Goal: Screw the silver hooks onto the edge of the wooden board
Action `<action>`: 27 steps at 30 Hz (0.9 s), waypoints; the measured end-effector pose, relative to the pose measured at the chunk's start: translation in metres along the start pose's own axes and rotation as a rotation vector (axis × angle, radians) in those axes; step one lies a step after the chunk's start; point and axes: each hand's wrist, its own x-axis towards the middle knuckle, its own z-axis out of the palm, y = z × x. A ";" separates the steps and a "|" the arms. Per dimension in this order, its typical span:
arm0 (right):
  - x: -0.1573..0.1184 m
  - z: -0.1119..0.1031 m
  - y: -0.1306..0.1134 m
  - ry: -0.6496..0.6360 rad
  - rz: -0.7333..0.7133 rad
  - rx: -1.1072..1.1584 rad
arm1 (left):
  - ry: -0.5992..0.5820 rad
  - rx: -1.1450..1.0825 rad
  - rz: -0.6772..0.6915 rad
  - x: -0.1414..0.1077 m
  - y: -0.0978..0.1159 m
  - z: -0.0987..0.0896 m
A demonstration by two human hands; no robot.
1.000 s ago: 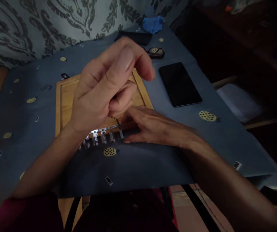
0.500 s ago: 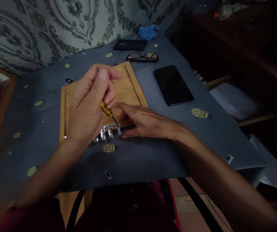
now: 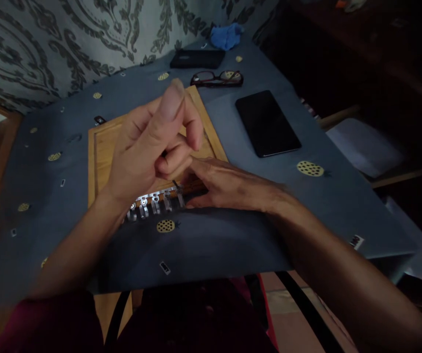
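Observation:
A wooden board (image 3: pixel 104 144) with a raised rim lies on the cloth-covered table. Along its near edge runs a metal strip with several shiny hooks (image 3: pixel 155 203). My left hand (image 3: pixel 155 137) is closed above the board around a screwdriver (image 3: pixel 176 185); only the dark shaft shows, pointing down at the right end of the strip, and the handle is hidden by the fingers. My right hand (image 3: pixel 218 186) rests on the board's near right corner, thumb and fingers apart around the edge beside the last hook, steadying the corner.
A black tablet (image 3: pixel 268 123) lies right of the board. Behind it are eyeglasses (image 3: pixel 216 78), a black case (image 3: pixel 197 59) and a crumpled blue cloth (image 3: pixel 226 37). A patterned curtain (image 3: pixel 86 44) hangs along the back of the table (image 3: pixel 203 245).
My left hand has turned and risen nearer the camera, hiding the yellow screwdriver handle and uncovering more hooks. My right hand stays at the corner. The view has shifted slightly.

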 end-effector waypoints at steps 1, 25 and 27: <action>0.000 0.000 0.000 0.004 -0.015 0.004 | -0.048 0.009 -0.053 0.001 0.003 -0.005; -0.001 -0.002 -0.001 -0.035 0.008 0.034 | 0.470 0.140 0.242 -0.009 -0.009 0.026; -0.001 -0.001 0.000 -0.030 0.002 0.021 | 0.455 0.162 0.167 -0.010 -0.006 0.027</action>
